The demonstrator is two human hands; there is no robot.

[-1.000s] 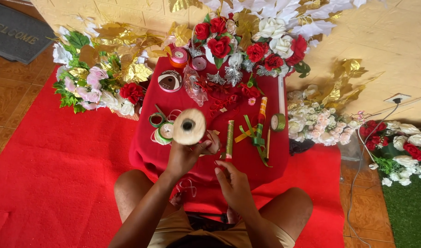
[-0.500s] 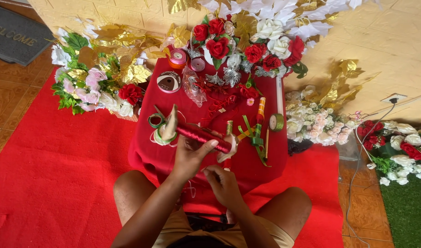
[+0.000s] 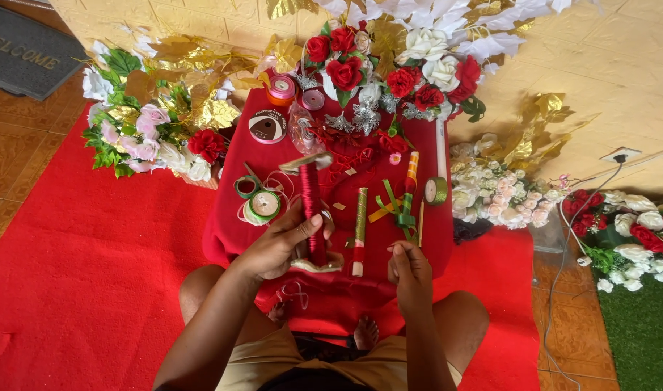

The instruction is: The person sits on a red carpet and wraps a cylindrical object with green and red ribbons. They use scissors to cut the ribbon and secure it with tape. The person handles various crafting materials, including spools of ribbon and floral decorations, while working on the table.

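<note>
Red cloth [image 3: 234, 224]: drapes the low desk in front of the seated person and spreads over the floor; carries all the craft items.
Doormat [image 3: 24, 51]: dark grey rectangle at top left on the tiled floor, pale lettering across it.
Flower heaps [image 3: 389, 69]: red and white artificial roses with gold leaves, banked along the wall behind the desk.
Left hand [image 3: 281, 246]: fingers wrapped round the middle of the red ribbon spool, gripping it.
Red ribbon spool [image 3: 311, 210]: tall, narrow, held nearly upright over the near edge of the desk; pale end discs at top and bottom.
Right hand [image 3: 410, 266]: fingers pinched together just above the desk edge; what they pinch is too thin to make out, possibly the ribbon's free end.
Wrapped stem [image 3: 360, 230]: green and red stick lying between the two hands.
Round tape pack [image 3: 267, 126]: flat disc, brown and white label face up, back left of the desk.
Green tape rolls [image 3: 263, 205]: two rolls just left of the spool, loose pale ribbon coiled around them.
Orange and pink reels [image 3: 281, 88]: small, against the flowers.
Risk, tangling: a strand pulled sideways probably snags the green bow [image 3: 402, 217] or the loose coils.
Risk, slip: the spool is held by its middle only; a sharp tug may tip it onto the stem.
Risk, cable: a white cord [image 3: 563, 246] trails from the wall socket on the right, near the person's knee.
</note>
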